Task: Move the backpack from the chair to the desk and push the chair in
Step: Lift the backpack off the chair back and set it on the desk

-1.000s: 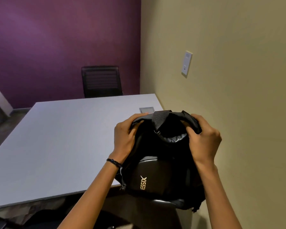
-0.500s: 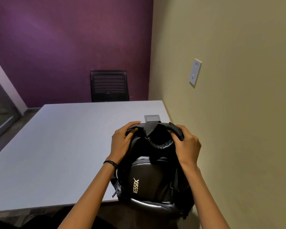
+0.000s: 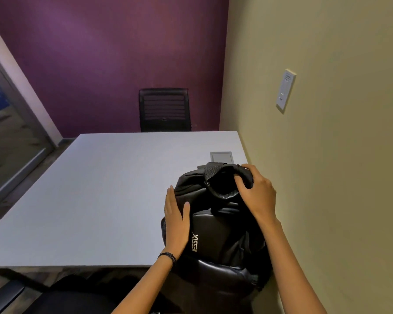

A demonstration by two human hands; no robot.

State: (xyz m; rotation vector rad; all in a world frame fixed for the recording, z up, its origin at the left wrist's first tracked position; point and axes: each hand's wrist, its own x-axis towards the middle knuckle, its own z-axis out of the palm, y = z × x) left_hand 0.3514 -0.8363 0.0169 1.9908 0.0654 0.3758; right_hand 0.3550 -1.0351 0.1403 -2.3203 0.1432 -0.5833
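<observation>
Where the glass door stands: far left, a grey-framed glass door (image 3: 7,141) beside the purple wall (image 3: 114,53).
Counter: pale grey, smooth and matte, rectangular counter (image 3: 95,196); its right edge meets the beige wall (image 3: 338,177).
Far chair: black slatted-back chair (image 3: 165,109) at the counter's far edge.
Left hand: left hand (image 3: 176,219) lies flat on the backpack's left side, fingers (image 3: 169,196) straight and together, clamped on nothing; a dark bracelet (image 3: 167,256) circles the wrist.
Backpack: black backpack (image 3: 220,232), smooth leather-like panels with pale lettering, on the counter's near right corner, its bottom overhanging the near edge; closed, contents hidden.
Grommet: grey rectangular cable hatch (image 3: 221,157) just beyond the backpack's top.
Right hand: right hand (image 3: 258,193) curled over the woven top handle, fingers gripping the backpack.
Wall plate: white rectangular plate (image 3: 285,90) on the beige wall.
</observation>
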